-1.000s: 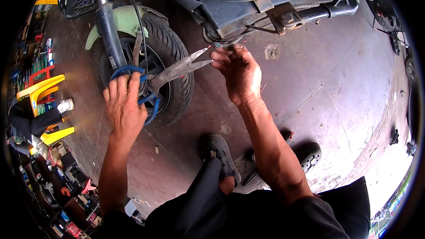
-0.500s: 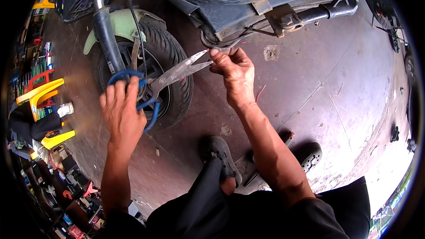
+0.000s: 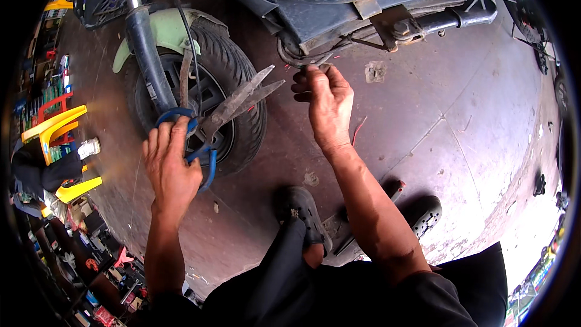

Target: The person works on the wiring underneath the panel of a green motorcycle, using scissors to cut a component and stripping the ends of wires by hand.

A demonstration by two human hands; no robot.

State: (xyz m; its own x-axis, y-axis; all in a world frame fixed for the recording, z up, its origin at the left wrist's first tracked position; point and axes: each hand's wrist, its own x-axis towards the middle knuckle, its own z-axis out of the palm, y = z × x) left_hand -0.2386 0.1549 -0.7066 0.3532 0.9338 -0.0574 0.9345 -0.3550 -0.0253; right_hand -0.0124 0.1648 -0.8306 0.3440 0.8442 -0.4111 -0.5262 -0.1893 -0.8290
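My left hand (image 3: pixel 171 166) grips the blue handles of a large pair of scissors (image 3: pixel 233 104). The worn metal blades stand apart and point toward my right hand, in front of a scooter's front wheel (image 3: pixel 242 136). My right hand (image 3: pixel 327 100) pinches a dark cable (image 3: pixel 292 54) between thumb and fingers, below the scooter's underside. The blade tips sit to the left of the right fingers, not touching them. What lies inside the right fingers is partly hidden.
Scooter frame parts with a side stand (image 3: pixel 448 19) hang above. Red wire scraps (image 3: pixel 358 130) lie on the floor (image 3: pixel 417 109). A red-ended tool (image 3: pixel 396 191) rests between my shoes. To the left are a yellow chair (image 3: pixel 57 130), a seated person's leg and cluttered shelves.
The scissors have drawn back slightly from my right hand, and the blades no longer reach its fingers. My right hand has shifted a little to the right, still pinching the cable.
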